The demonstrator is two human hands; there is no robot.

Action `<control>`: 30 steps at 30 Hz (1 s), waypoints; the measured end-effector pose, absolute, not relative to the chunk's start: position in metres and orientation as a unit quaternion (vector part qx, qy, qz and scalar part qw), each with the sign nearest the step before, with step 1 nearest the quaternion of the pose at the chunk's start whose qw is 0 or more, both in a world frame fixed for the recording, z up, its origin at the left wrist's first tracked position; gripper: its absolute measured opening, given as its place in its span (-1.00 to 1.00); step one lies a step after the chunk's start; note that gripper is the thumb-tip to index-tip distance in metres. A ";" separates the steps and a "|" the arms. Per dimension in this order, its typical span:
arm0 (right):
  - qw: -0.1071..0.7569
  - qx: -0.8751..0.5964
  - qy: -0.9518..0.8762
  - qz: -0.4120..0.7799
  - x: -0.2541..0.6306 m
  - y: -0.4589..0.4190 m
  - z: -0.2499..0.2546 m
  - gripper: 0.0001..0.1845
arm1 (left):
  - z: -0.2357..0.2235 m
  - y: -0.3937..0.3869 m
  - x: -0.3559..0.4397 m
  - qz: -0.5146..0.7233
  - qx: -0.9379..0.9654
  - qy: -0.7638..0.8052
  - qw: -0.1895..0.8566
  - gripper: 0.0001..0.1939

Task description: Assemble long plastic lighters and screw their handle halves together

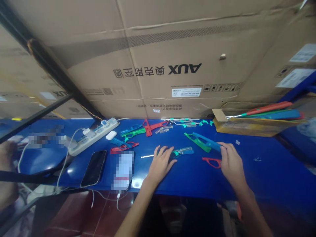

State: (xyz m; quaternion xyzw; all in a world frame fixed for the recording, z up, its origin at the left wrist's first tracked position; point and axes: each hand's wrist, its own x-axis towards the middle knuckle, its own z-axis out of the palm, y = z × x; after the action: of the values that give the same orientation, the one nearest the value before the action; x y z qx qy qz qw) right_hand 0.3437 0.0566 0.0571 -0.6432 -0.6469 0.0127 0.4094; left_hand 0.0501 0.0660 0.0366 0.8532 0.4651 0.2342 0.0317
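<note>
My left hand [160, 164] is bent over a long-nosed lighter, its fingers and thumb on either side of the middle. The blue lighter half [189, 150] lies on the table with a green part and a clear tank inside; its metal tube [147, 156] sticks out to the left. My fingers hide the middle. My right hand [232, 161] grips the end of a blue handle shell [206, 141], raised at a slant. Below that shell lies a green handle shell [197, 142]. Close to my right fingers is a red handle shell [212, 162].
Loose red handle shells [156, 126] and small clear tanks [164, 129] lie toward the back. A cardboard box [247, 127] at right holds coloured shells. Left are a power strip [93, 136], a dark phone [94, 168] and a lit phone [123, 171]. Another person's arm [7, 168] shows far left.
</note>
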 end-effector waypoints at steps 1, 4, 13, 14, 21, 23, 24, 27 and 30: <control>0.423 -0.646 -0.634 0.043 0.332 0.047 0.058 -0.61 | 0.036 0.066 0.050 0.237 0.853 0.462 0.044 -0.48; 0.433 -0.644 -0.618 0.126 0.304 0.026 0.050 -0.64 | 0.035 0.062 0.048 0.248 0.850 0.456 0.089 -0.50; 0.322 -0.578 -0.713 0.234 0.296 0.017 0.024 -0.60 | 0.039 0.024 0.038 0.273 0.818 0.496 0.105 -0.36; 0.319 -0.577 -0.716 0.228 0.296 0.018 0.025 -0.57 | 0.038 0.024 0.037 0.286 0.805 0.510 0.098 -0.46; 0.352 -0.588 -0.698 0.206 0.295 0.025 0.026 -0.63 | 0.033 0.032 0.031 0.319 0.757 0.565 0.077 -0.81; 0.355 -0.593 -0.696 0.194 0.294 0.025 0.027 -0.63 | 0.032 0.033 0.031 0.310 0.766 0.557 0.083 -0.83; 0.351 -0.591 -0.702 0.188 0.293 0.025 0.027 -0.63 | 0.032 0.033 0.031 0.308 0.769 0.554 0.085 -0.84; 0.319 -0.582 -0.727 0.177 0.291 0.025 0.027 -0.62 | 0.032 0.034 0.032 0.302 0.773 0.551 0.087 -0.86; 0.300 -0.592 -0.730 0.164 0.290 0.025 0.025 -0.57 | 0.034 0.033 0.034 0.290 0.767 0.567 0.072 -0.86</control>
State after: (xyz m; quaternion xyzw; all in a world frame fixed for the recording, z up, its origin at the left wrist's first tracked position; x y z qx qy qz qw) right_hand 0.2896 0.0252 0.0251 -0.5920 -0.7301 0.1639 0.2995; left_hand 0.0343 0.0331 0.0337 0.7675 0.5672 0.2899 0.0720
